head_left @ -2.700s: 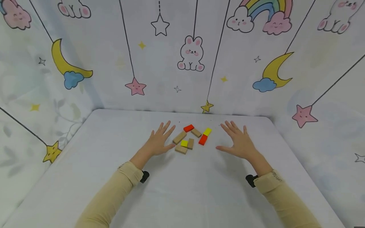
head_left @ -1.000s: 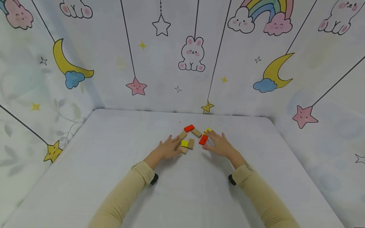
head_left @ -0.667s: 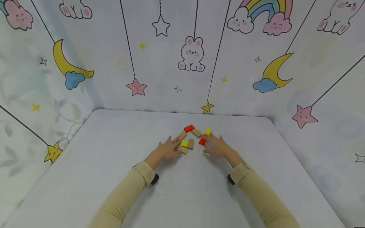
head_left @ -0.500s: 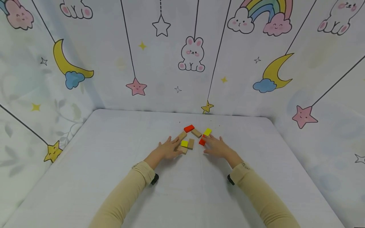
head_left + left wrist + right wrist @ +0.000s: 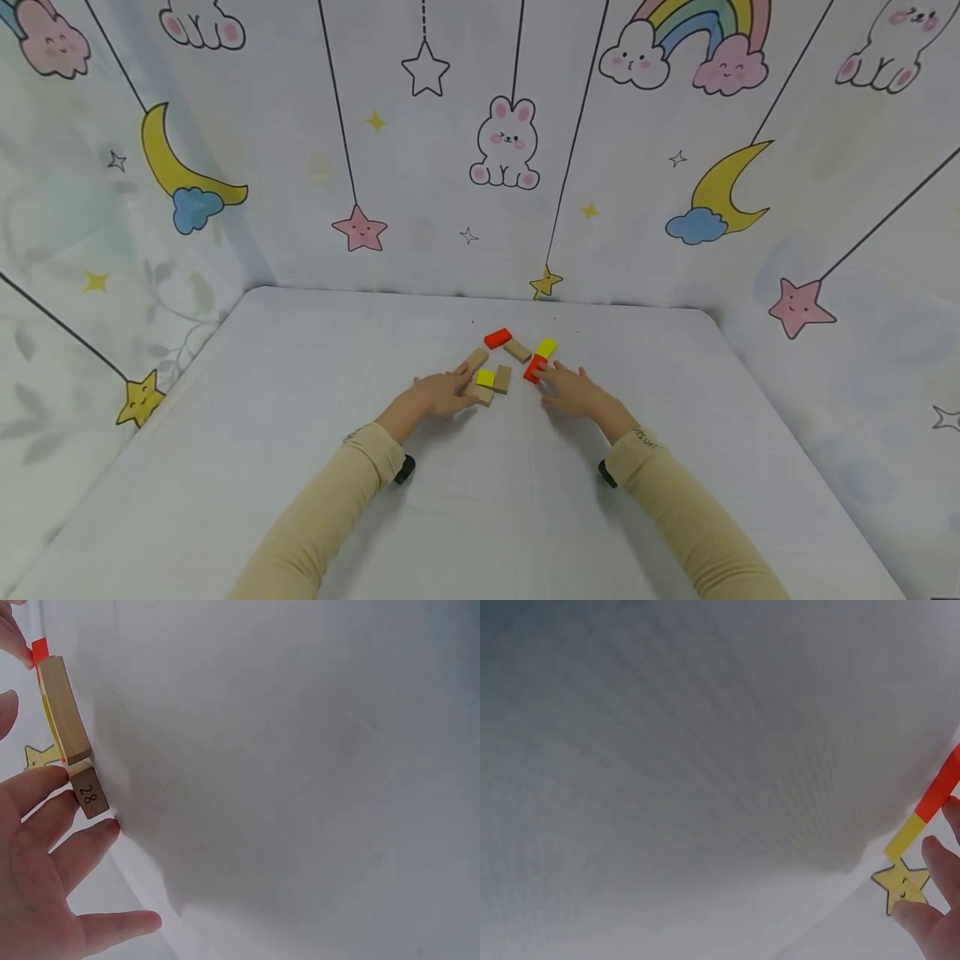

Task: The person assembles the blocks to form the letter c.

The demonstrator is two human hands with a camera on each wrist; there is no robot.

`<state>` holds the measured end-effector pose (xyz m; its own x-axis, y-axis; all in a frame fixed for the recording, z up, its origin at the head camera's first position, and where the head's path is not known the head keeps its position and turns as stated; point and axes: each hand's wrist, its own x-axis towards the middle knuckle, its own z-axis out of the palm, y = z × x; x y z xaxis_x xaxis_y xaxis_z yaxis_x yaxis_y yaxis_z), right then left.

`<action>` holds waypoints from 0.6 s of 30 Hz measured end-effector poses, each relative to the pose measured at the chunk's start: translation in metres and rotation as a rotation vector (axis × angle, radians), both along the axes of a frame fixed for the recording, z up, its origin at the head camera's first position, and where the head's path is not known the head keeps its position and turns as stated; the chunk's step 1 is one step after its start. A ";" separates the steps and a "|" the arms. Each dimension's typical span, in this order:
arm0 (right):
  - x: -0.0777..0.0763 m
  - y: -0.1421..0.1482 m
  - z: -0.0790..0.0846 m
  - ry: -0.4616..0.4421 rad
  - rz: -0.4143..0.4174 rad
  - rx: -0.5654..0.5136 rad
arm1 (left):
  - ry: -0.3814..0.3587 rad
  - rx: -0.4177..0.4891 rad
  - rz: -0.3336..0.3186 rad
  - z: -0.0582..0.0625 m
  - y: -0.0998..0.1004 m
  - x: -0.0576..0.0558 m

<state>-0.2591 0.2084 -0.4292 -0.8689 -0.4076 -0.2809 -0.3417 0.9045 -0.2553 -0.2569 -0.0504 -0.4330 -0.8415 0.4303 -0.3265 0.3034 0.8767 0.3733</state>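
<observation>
Several small blocks lie flat on the white table in a loose cluster. My left hand (image 5: 441, 394) is at its left side, fingertips at the long plain wooden block (image 5: 476, 360) and thumb by the front wooden block (image 5: 482, 395). The left wrist view shows these fingertips against a wooden block marked "28" (image 5: 88, 793), fingers extended and apart. My right hand (image 5: 572, 392) reaches in from the right, its fingertips at the red block (image 5: 535, 368). Beyond that red block sits a yellow block (image 5: 547, 347), end to end with it.
Between the hands lie another yellow block (image 5: 485, 378) and an upright-running wooden block (image 5: 502, 378). Farther back are a second red block (image 5: 497, 338) and a wooden block (image 5: 517, 350). The white table (image 5: 480, 500) ends at a cartoon-printed backdrop (image 5: 427, 167).
Both hands have come inward from beside the cluster to its blocks. Lately my left fingers have lowered and my right fingertips have drawn back slightly. The blocks look unmoved.
</observation>
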 end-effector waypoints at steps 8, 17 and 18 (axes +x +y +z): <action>0.004 -0.001 0.004 0.005 0.027 0.020 | 0.001 -0.007 -0.011 0.004 -0.005 0.004; 0.006 -0.001 0.005 0.005 0.005 0.055 | 0.013 -0.020 0.007 0.006 -0.011 0.010; 0.006 -0.001 0.005 0.006 0.004 0.058 | 0.016 -0.025 0.005 0.007 -0.011 0.011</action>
<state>-0.2528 0.2072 -0.4243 -0.8690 -0.3943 -0.2988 -0.3467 0.9162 -0.2008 -0.2457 -0.0615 -0.4265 -0.8489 0.4177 -0.3238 0.3046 0.8873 0.3462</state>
